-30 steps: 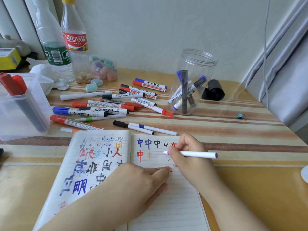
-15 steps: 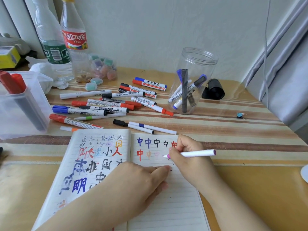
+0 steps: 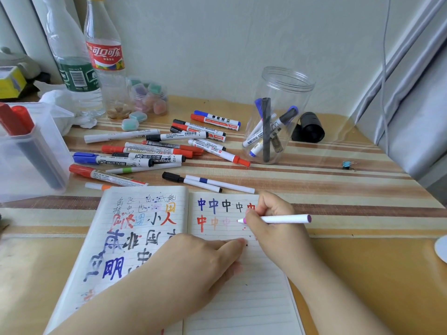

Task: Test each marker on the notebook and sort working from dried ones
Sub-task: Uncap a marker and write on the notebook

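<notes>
Here, pink-tipped marker (image 3: 278, 219) on notebook (image 3: 242, 298).

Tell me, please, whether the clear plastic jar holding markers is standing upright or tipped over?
Upright. The clear plastic jar stands on its base on the table, its open mouth faces up, and the markers lean inside it.

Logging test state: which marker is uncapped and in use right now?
The thin white marker with the purple end, pinched in the right hand, tip on the notebook. The others lie capped on the table or stand in containers.
</notes>
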`<state>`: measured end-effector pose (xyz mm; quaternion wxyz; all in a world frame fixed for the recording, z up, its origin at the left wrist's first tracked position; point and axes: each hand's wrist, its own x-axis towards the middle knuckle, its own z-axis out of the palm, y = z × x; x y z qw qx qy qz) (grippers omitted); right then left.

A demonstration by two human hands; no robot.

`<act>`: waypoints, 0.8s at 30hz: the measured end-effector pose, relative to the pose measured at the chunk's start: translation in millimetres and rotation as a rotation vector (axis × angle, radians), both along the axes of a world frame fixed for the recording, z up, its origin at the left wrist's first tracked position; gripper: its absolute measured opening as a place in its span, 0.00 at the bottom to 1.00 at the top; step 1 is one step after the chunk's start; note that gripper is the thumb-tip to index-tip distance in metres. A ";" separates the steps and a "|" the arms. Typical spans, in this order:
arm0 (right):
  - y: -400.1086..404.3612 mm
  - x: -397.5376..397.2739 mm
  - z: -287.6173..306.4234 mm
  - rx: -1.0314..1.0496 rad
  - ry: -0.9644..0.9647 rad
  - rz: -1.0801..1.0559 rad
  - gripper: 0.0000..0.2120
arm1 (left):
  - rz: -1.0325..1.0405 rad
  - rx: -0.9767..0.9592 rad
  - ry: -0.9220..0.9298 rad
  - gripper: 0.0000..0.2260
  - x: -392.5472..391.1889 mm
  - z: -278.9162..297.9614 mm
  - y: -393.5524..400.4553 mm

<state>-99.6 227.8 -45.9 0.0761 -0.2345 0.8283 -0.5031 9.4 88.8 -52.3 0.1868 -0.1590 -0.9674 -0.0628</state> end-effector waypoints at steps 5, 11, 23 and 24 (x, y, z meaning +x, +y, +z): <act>-0.5 0.9 2.6 -0.029 0.013 -0.027 0.15 | 0.018 0.026 -0.039 0.24 2.0 2.2 -0.3; 5.7 4.2 15.0 -0.322 -0.109 0.014 0.16 | 0.153 0.513 -0.193 0.10 2.0 14.4 -4.4; 5.1 18.6 26.7 -0.447 -0.148 0.187 0.12 | 0.245 0.927 -0.264 0.03 1.2 27.2 -9.9; 5.2 18.1 26.1 -0.436 -0.149 0.186 0.12 | 0.245 0.923 -0.272 0.03 1.5 27.5 -9.8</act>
